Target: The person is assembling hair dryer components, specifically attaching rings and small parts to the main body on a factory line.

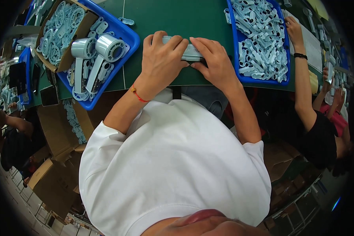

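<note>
A pale grey-blue plastic housing (192, 53) lies at the green table's front part, between my two hands and largely covered by them. My left hand (161, 57) grips its left end from above, fingers bent over it. At the other end, my right hand (215, 61) closes on it with the thumb in front and the fingers behind. Both hands are at about the same height, with their fingertips close together. To the left, a blue tray (134, 39) carries two round-headed handheld fan bodies (111, 48) and several smaller pale parts.
A cardboard box (91, 17) of pale rings sits on the left tray. Right of my hands stands a blue tray (233, 43) full of small pale plastic parts. A co-worker's arm (303, 74) reaches in beyond it. One loose pale part (126, 21) lies on the green tabletop (161, 15).
</note>
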`<state>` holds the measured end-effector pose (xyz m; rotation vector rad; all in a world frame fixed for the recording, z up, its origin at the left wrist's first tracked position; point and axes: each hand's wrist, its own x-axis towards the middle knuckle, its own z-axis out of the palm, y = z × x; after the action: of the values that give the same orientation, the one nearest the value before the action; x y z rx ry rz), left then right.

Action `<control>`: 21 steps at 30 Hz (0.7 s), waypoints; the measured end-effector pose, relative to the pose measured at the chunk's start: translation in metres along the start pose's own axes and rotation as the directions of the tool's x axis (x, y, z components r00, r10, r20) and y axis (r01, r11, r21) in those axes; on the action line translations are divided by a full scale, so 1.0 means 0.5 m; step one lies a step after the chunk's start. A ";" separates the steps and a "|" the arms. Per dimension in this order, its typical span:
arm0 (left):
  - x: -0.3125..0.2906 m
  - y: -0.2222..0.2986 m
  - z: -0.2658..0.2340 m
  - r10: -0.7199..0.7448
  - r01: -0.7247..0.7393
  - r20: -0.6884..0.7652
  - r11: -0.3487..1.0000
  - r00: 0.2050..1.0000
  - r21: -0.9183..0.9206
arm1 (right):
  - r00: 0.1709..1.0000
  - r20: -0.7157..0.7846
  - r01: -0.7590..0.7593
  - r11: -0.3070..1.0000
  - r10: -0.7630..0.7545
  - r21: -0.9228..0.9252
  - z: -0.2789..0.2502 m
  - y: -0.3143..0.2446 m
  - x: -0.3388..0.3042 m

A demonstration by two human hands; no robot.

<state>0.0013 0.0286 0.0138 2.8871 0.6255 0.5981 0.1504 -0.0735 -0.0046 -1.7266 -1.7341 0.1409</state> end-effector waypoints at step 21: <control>0.472 -0.668 0.108 -0.727 0.743 -0.168 0.666 0.666 0.063 | 0.952 -0.061 -0.272 0.918 0.301 0.288 -0.133 -0.024 -0.051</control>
<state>0.0968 0.4287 -0.0206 2.3498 1.7843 0.6130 0.1721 -0.1234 0.0430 -1.7336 -1.3078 0.3976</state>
